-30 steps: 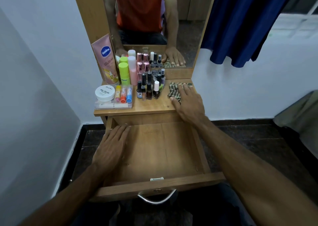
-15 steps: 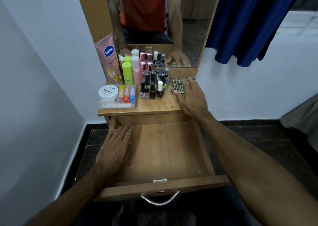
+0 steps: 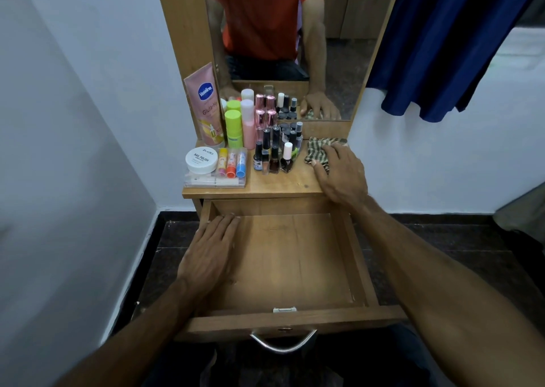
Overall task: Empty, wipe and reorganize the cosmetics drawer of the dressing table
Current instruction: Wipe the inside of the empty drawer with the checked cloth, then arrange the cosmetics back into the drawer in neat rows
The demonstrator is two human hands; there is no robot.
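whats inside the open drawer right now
No cosmetics: the drawer shows a bare wooden bottom. The left hand rests flat inside along its left side, covering the wood beneath it. The strip just behind the front panel is hidden from view.
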